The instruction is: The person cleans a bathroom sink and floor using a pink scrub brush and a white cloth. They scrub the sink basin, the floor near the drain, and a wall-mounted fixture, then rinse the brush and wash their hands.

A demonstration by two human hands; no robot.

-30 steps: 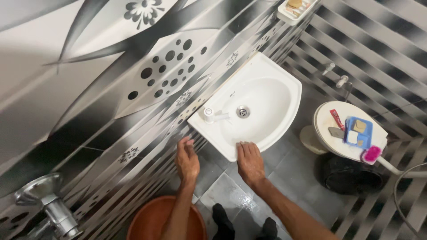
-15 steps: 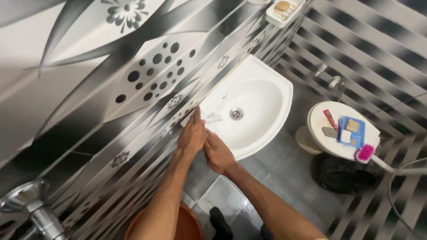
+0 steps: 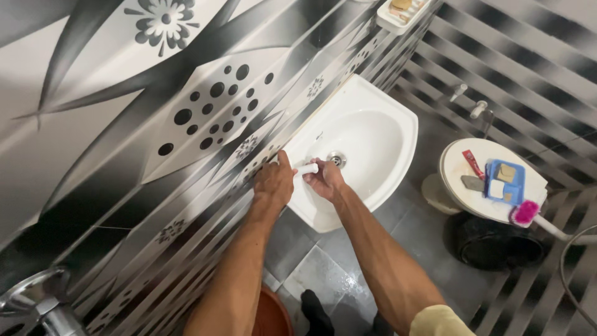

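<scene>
A white wall-mounted sink (image 3: 388,109) sits against the patterned grey tiles, its drain (image 3: 336,160) near the middle of the bowl. My left hand (image 3: 274,182) is closed over the white tap's knob at the near corner of the sink. The tap's spout (image 3: 307,168) pokes out to the right of that hand. My right hand (image 3: 325,180) is cupped just under the spout, inside the bowl, holding nothing that I can see.
A white toilet tank lid (image 3: 460,186) at right carries a red tube (image 3: 475,165), a blue tray (image 3: 505,182) and a pink brush (image 3: 524,212). A soap dish (image 3: 403,11) hangs on the wall above. An orange bucket (image 3: 270,317) stands below my arms; a chrome fitting (image 3: 37,302) is at bottom left.
Both hands moved from the sink's front edge up to the tap. The left hand closed on the knob and the right hand went into the bowl under the spout.
</scene>
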